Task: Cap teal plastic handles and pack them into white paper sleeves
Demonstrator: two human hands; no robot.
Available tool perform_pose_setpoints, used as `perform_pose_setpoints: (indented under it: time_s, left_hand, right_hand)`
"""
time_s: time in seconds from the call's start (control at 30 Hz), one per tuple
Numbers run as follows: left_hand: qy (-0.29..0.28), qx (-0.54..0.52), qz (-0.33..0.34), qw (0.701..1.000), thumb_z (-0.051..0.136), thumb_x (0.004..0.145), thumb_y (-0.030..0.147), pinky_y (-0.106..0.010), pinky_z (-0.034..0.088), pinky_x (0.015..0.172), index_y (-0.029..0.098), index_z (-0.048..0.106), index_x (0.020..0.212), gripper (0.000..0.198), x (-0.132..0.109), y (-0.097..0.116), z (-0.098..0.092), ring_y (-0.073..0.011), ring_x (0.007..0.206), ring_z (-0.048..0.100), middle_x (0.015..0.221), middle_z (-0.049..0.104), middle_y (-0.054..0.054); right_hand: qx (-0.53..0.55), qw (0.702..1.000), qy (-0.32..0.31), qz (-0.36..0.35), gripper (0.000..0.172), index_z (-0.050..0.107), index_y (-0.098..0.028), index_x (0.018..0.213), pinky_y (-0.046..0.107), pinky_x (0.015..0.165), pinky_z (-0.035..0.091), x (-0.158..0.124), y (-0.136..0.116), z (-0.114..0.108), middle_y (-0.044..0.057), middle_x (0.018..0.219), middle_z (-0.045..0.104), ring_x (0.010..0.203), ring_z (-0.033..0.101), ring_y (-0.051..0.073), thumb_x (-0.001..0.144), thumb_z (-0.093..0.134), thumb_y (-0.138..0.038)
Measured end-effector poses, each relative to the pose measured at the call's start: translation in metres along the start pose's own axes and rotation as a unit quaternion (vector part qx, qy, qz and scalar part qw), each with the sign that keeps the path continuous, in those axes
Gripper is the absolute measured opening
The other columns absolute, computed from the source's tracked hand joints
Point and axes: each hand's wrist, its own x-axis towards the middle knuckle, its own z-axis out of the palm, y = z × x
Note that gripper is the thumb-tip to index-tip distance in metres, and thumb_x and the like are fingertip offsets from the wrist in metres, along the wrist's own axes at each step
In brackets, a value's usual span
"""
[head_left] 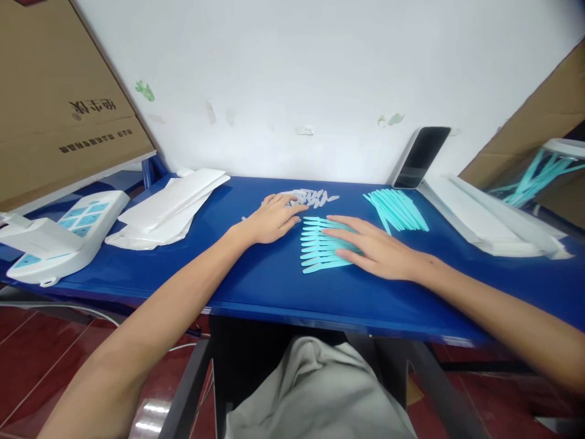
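Right hand [377, 247] is lying over flat turquoise plastic sticks [317, 249], grip apart, probably keeping 1 row even; left hand [274, 219] is sitting beside small whitish plastic pieces [316, 198], grip unclear.

Stick row [323, 247] left of stick pile [397, 210]

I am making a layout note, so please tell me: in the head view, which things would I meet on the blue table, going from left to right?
White device with blue panels, flat white stack, left hand, row of turquoise sticks, pile of turquoise sticks, second white stack.
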Motion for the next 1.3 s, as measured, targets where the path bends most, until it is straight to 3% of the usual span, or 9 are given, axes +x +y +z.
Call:
perform_pose_setpoints:
  time_s: [0.4, 0.7, 1.0, 1.2, 1.3]
  left_hand:
    - [0.035, 0.020, -0.001, 0.999, 0.041, 0.104, 0.027, -0.063, 0.033, 0.117, 0.024, 0.052, 0.152, 0.050, -0.001, -0.008, 0.000, -0.0390, 0.149, 0.034, 0.160, 0.034, -0.020]
    - [0.034, -0.005, -0.010, 0.999, 0.044, 0.103, 0.032, -0.061, 0.037, 0.115, 0.024, 0.056, 0.148, 0.048, -0.001, -0.005, -0.002, -0.0377, 0.141, 0.042, 0.152, 0.039, -0.019]
    - [0.047, 0.004, -0.031, 0.998, 0.044, 0.103, 0.035, -0.066, 0.021, 0.121, 0.024, 0.057, 0.147, 0.047, -0.001, -0.004, 0.000, -0.0376, 0.145, 0.037, 0.153, 0.040, -0.019]
    - [0.051, -0.002, -0.037, 0.998, 0.044, 0.102, 0.036, -0.066, 0.022, 0.121, 0.025, 0.058, 0.145, 0.046, -0.001, -0.003, 0.000, -0.0366, 0.144, 0.038, 0.151, 0.043, -0.018]
    - [0.057, -0.005, -0.044, 0.997, 0.045, 0.101, 0.037, -0.065, 0.021, 0.121, 0.025, 0.060, 0.144, 0.046, -0.001, -0.002, -0.001, -0.0372, 0.144, 0.037, 0.150, 0.044, -0.018]
  right_hand:
    - [0.002, 1.000, -0.014, 0.010, 0.054, 0.052, -0.024, 0.154, 0.060, 0.119, 0.039, -0.001, 0.003, 0.003, 0.014, 0.164, 0.044, 0.151, 0.041, 0.034, 0.109, 0.035, -0.049]
    - [0.012, 0.999, -0.003, 0.042, 0.060, 0.054, -0.020, 0.151, 0.058, 0.118, 0.042, 0.000, 0.007, 0.000, 0.016, 0.162, 0.046, 0.148, 0.045, 0.035, 0.104, 0.044, -0.056]
    - [0.018, 1.000, -0.008, 0.005, 0.054, 0.056, -0.023, 0.150, 0.058, 0.115, 0.045, 0.000, 0.003, -0.003, 0.016, 0.160, 0.048, 0.145, 0.049, 0.036, 0.104, 0.047, -0.051]
    - [0.005, 0.996, -0.019, -0.093, 0.041, 0.068, -0.028, 0.139, 0.056, 0.117, 0.043, -0.003, -0.014, -0.007, 0.012, 0.159, 0.052, 0.146, 0.049, 0.032, 0.106, 0.049, -0.044]
    - [0.013, 0.994, -0.020, -0.108, 0.040, 0.070, -0.028, 0.137, 0.054, 0.118, 0.043, -0.003, -0.020, -0.007, 0.011, 0.158, 0.052, 0.145, 0.050, 0.032, 0.105, 0.053, -0.043]
